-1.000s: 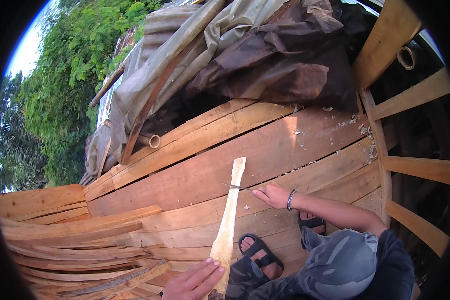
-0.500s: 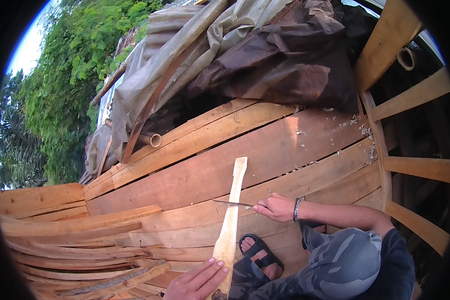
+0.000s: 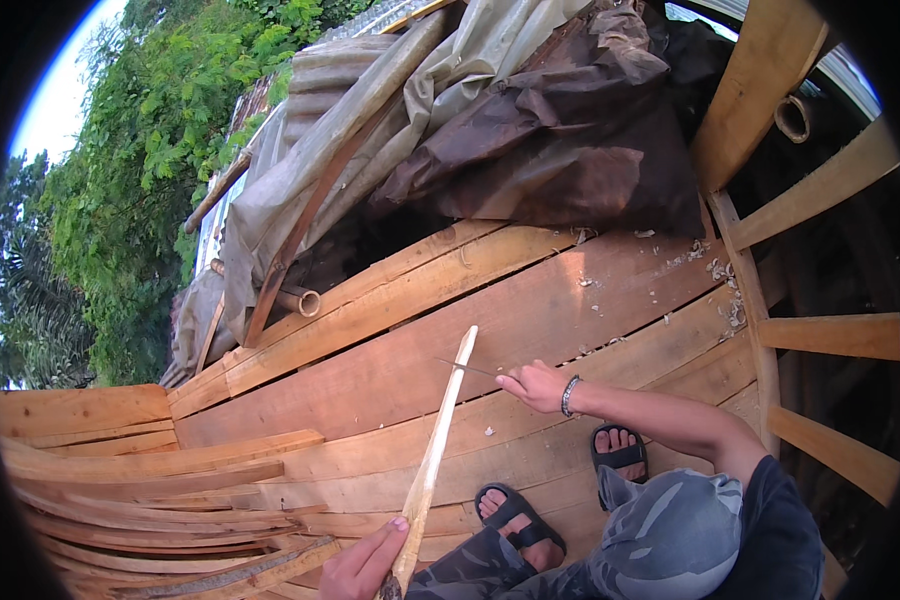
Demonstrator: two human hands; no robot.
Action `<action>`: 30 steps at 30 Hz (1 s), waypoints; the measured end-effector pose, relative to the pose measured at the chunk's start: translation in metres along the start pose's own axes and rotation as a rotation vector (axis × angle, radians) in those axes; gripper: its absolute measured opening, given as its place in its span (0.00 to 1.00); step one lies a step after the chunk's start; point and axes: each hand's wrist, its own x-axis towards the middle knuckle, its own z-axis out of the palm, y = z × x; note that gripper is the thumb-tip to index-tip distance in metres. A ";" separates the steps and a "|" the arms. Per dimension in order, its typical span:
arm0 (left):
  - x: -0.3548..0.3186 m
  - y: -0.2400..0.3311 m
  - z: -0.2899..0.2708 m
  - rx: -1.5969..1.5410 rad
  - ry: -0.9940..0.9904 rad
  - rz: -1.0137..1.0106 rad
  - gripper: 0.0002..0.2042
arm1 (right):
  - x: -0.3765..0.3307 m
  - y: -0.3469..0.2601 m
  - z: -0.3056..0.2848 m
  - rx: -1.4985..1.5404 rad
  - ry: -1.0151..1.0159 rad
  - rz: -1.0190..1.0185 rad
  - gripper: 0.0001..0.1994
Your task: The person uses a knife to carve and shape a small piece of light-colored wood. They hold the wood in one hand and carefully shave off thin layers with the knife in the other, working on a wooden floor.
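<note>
My left hand [image 3: 365, 562] grips the thick lower end of a long pale piece of carved wood [image 3: 436, 445]. The wood slants up and away from me, its narrow edge turned toward view and its thin tip highest. In my right hand [image 3: 538, 386], the fingers are closed around a knife; its handle is hidden in the fist. The thin dark knife blade [image 3: 475, 369] lies across the wood just below the tip. Whether the blade touches the wood or sits just above it I cannot tell.
Planks [image 3: 370, 370] form the floor beneath my sandalled feet [image 3: 520, 525]. Curved timber strips [image 3: 160, 510] are stacked at left. Wood shavings [image 3: 725, 290] lie at right, by upright frame ribs [image 3: 835, 340]. Tarpaulins [image 3: 540, 170] and a bamboo pole [image 3: 305, 302] are at the far side.
The wood has been turned from its broad face to its narrow edge. My right hand and the knife have moved up toward the tip, and my left hand has shifted left and lower.
</note>
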 end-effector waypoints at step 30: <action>0.009 -0.003 0.019 -0.123 0.348 -0.209 0.18 | 0.010 -0.007 -0.004 0.000 0.042 0.025 0.29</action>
